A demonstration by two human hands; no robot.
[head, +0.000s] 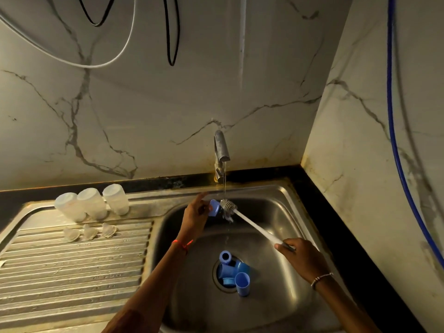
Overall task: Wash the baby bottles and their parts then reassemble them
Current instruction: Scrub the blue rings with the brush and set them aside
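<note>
My left hand [195, 213] grips a small blue bottle part [214, 207] under the running tap [221, 150]. My right hand [301, 257] holds the white handle of a bottle brush [254, 227]; its bristled head touches the blue part in the water stream. Several more blue caps and rings [234, 272] lie over the drain of the steel sink [276, 212]. Three clear bottles [92, 203] stand upside down at the back of the drainboard [72, 265], with three clear teats [89, 231] lying in front of them.
Marble walls close in behind and on the right. A black counter edge [336, 224] runs along the sink's right side. A blue hose [394, 145] hangs down the right wall; white and black cables loop on the back wall.
</note>
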